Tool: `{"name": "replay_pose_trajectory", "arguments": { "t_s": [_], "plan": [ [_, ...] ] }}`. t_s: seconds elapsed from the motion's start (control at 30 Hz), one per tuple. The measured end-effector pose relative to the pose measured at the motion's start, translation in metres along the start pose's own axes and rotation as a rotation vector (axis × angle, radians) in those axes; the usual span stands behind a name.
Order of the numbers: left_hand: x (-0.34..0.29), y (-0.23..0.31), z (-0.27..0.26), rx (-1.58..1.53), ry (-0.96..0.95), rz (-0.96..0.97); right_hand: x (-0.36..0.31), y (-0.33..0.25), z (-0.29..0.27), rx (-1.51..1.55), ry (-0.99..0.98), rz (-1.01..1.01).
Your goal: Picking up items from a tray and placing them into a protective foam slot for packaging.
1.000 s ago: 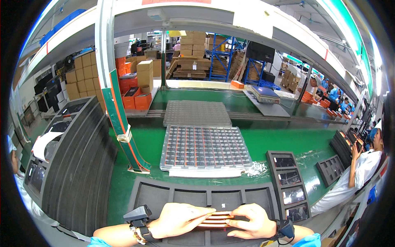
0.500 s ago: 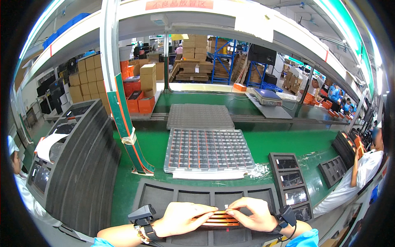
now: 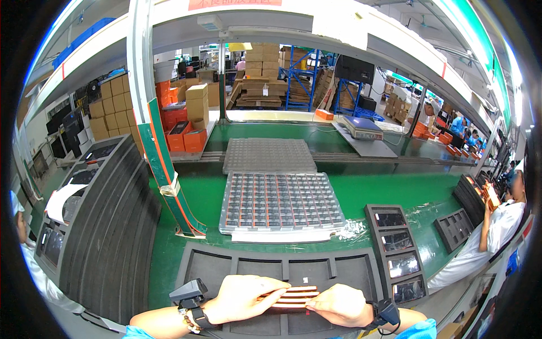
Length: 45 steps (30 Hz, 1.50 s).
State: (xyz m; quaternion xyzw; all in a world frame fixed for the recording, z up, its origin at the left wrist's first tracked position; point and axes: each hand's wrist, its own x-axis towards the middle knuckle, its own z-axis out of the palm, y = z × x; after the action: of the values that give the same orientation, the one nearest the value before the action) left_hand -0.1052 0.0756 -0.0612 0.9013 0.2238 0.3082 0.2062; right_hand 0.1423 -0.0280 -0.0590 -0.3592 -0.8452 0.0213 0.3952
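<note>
Between my two hands is a small stack of thin, flat strip-like pieces (image 3: pixel 297 296) with copper-orange edges; their exact kind I cannot make out. My left hand (image 3: pixel 243 296) grips the left end, fingers stretched along the top and thumb below. At the right end, my right hand (image 3: pixel 342 305) pinches the pieces with its fingers curled. Below them lies a dark grey foam tray (image 3: pixel 282 257) with several shallow compartments. A small white bit (image 3: pixel 306 279) shows in the tray just beyond the stack. Both wrists wear black strapped devices.
Beyond the foam tray sits a clear plastic tray (image 3: pixel 226 217) of small dark parts with orange strips, and behind it a grey dimpled tray (image 3: pixel 270 155). A foam tray of dark glossy panels (image 3: pixel 389 219) lies right. Tall stacked foam trays (image 3: pixel 113 226) stand left, beside a post (image 3: pixel 164 169). Co-workers flank the bench.
My right hand has shifted slightly lower on the stack and its fingers have curled in. The stack has tilted, showing more of its copper-orange edges. The whole view has shifted a little.
</note>
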Motion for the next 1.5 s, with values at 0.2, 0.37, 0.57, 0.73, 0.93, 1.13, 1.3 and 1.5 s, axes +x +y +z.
{"name": "replay_pose_trajectory", "arguments": {
  "t_s": [0.2, 0.37, 0.57, 0.73, 0.93, 1.13, 1.3, 1.5],
  "plan": [
    [0.002, 0.004, -0.001, 0.005, 0.002, -0.008, 0.005, -0.004, -0.007, -0.045, -0.011, 0.025],
    [-0.003, 0.003, -0.002, 0.078, -0.089, -0.016, -0.009, -0.003, -0.002, 0.237, 0.075, 0.253],
    [0.000, 0.000, 0.001, 0.057, -0.015, 0.009, -0.001, -0.006, -0.003, 0.177, 0.038, 0.245],
    [-0.003, -0.001, 0.002, 0.071, -0.037, -0.041, -0.003, -0.008, -0.005, 0.107, 0.030, 0.200],
    [-0.001, 0.000, 0.002, 0.074, -0.033, -0.027, -0.008, -0.009, 0.000, 0.078, 0.066, 0.121],
    [-0.001, 0.001, 0.000, 0.068, -0.025, 0.000, -0.016, -0.003, 0.000, -0.031, -0.002, -0.047],
    [-0.001, -0.001, 0.002, 0.048, -0.030, -0.011, -0.009, -0.003, -0.004, 0.040, 0.014, 0.012],
    [-0.001, -0.001, 0.000, 0.055, -0.045, -0.016, -0.005, -0.009, -0.003, 0.084, -0.004, 0.129]
  ]
}}
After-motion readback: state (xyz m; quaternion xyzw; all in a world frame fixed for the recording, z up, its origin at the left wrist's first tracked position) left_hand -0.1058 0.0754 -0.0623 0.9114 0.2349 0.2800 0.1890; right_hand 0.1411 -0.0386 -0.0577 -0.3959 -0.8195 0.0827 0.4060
